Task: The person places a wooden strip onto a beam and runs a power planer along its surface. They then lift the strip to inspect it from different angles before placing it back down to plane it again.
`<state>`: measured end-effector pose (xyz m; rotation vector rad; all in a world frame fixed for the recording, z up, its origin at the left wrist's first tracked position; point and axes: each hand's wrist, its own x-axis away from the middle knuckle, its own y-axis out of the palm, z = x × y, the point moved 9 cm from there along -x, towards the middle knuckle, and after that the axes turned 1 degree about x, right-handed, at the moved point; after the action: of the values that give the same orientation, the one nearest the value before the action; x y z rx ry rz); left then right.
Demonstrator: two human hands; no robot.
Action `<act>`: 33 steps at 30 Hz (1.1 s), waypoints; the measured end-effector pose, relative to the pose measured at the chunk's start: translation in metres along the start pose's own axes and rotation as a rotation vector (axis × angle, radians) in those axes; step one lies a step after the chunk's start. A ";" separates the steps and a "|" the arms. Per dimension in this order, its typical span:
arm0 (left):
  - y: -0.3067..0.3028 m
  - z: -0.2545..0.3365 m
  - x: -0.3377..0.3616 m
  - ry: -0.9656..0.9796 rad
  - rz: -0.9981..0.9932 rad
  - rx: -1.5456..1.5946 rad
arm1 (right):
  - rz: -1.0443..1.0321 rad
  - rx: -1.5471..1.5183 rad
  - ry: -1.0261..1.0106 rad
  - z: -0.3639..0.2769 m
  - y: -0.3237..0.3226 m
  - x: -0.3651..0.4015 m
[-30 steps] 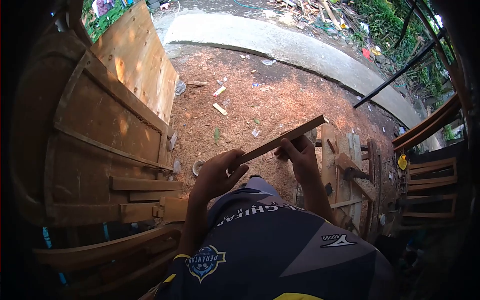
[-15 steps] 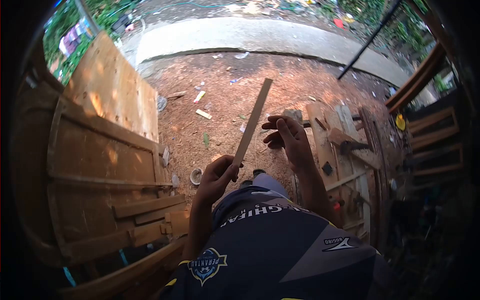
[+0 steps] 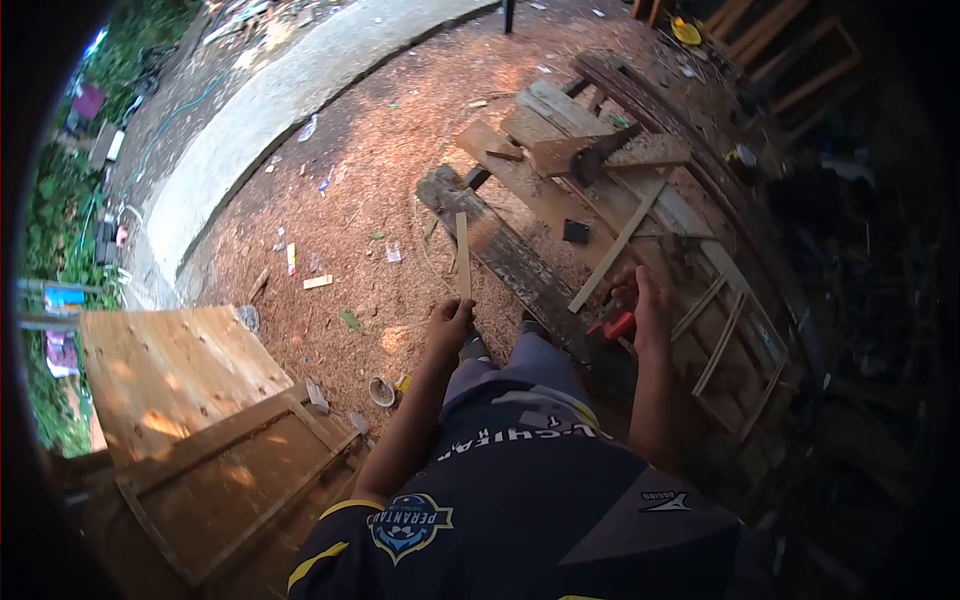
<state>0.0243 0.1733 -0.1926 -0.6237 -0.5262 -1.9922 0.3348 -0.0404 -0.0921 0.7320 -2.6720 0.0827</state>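
Observation:
My left hand (image 3: 452, 325) is closed around the lower end of a thin, flat wooden strip (image 3: 463, 255), which points upward and away from me. My right hand (image 3: 648, 310) is over the near part of the workbench, fingers slightly curled and thumb apart from them. Beside its palm, a red-handled tool (image 3: 617, 326) overlaps the hand in this view; its other end is hidden. Further up the bench lie a small black square block (image 3: 576, 232), a long narrow batten (image 3: 622, 240) and a handsaw with a dark grip (image 3: 600, 155).
Weathered planks (image 3: 510, 260) form the bench on my right. Wood shavings cover the ground (image 3: 350, 230), with a small white tub (image 3: 382, 391) near my feet. A plywood sheet (image 3: 180, 360) and a framed panel (image 3: 240, 470) stand at left. A concrete strip (image 3: 270, 110) runs beyond.
My view has turned right, toward the bench. My right hand has moved from beside the strip to the red-handled tool. The strip stays in my left hand, now more upright.

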 end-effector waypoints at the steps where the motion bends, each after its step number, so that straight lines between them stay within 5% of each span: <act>1: 0.017 -0.016 -0.015 -0.034 -0.029 -0.020 | 0.050 0.021 0.022 0.009 -0.017 -0.007; 9: 0.107 -0.147 -0.103 -0.220 -0.016 0.000 | 0.544 0.766 -0.042 0.125 -0.142 -0.058; 13: 0.128 -0.192 -0.110 -0.230 -0.074 0.022 | 0.429 0.653 0.111 0.193 -0.148 -0.086; 20: 0.130 -0.221 -0.138 -0.204 -0.036 -0.060 | 0.701 0.281 0.066 0.261 -0.167 -0.093; 24: 0.122 -0.213 -0.135 -0.211 0.051 -0.028 | 0.706 -0.013 0.290 0.257 -0.141 -0.091; 33: 0.073 -0.216 -0.151 -0.210 0.138 -0.009 | 0.551 -0.272 0.463 0.260 -0.131 -0.098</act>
<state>0.1069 0.1120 -0.4463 -0.8586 -0.5843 -1.8111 0.3921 -0.1458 -0.3754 -0.1130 -2.2918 0.0240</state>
